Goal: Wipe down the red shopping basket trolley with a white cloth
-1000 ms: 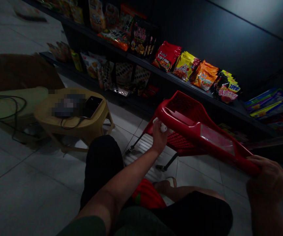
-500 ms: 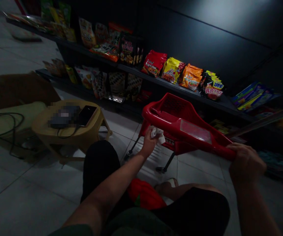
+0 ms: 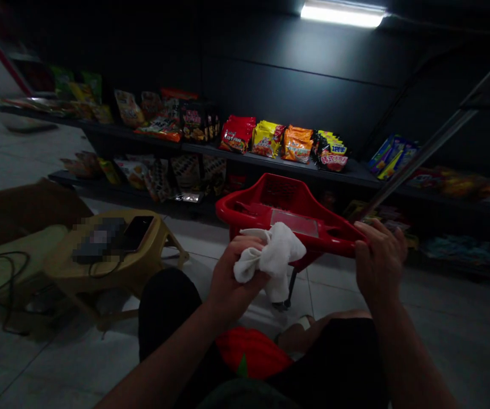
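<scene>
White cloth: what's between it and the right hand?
In the head view, the rim of the red plastic shopping basket runs between them: the white cloth in the left hand overlaps the basket, and the right hand grips its far end.

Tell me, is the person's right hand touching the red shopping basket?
Touching. The head view shows the right hand with its fingers curled around the edge of the red shopping basket, with no gap between them.
</scene>
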`<state>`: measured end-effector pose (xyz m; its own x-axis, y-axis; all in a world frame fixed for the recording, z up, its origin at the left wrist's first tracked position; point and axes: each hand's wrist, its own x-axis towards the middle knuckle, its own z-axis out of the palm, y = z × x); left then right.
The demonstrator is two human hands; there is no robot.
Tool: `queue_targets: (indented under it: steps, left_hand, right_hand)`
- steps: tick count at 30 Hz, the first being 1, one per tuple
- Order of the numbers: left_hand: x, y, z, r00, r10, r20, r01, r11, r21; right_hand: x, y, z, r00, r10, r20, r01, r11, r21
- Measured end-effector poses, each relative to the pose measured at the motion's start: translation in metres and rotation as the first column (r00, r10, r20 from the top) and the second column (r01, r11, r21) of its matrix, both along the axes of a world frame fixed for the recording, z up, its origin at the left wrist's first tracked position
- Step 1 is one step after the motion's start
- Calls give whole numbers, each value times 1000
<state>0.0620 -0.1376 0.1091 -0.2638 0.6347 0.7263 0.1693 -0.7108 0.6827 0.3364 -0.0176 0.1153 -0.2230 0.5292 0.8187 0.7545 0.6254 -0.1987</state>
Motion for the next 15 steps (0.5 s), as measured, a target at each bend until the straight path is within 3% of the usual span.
queue_targets:
  steps: [2,4,6,8,10,11,13,15]
  left_hand:
    - [11,5,18,993,14,-119,-3,996,85]
    - [25,9,32,960,-18,-280,50,993,107]
    - [37,9,45,875,-112,-472,172,982,84]
    - [40,8,61,739,-251,-625,304,952,-23]
    - [32,12,80,627,-356,-694,342,925,-165]
    - [23,18,88,617,-371,-694,317,924,-213]
    - [0,41,103,696,-308,-649,200,951,-236]
    - [-25,76,111,794,-213,-570,54,958,-283]
  right_hand:
    - [-13,-27,3,973,220,-73,-223,974,-45]
    - [-28,-52,6,873,464,-149,-485,860,-161]
    - [-39,-68,11,801,554,-226,-597,769,-230]
    - [-42,-69,16,798,533,-281,-593,778,-208]
    - [-36,-56,21,814,454,-363,-521,846,-110]
    - [-30,-47,23,824,395,-407,-455,889,-57]
    - [-19,-25,28,856,240,-457,-281,959,-22]
    - [-11,-5,34,913,89,-398,-141,985,-103]
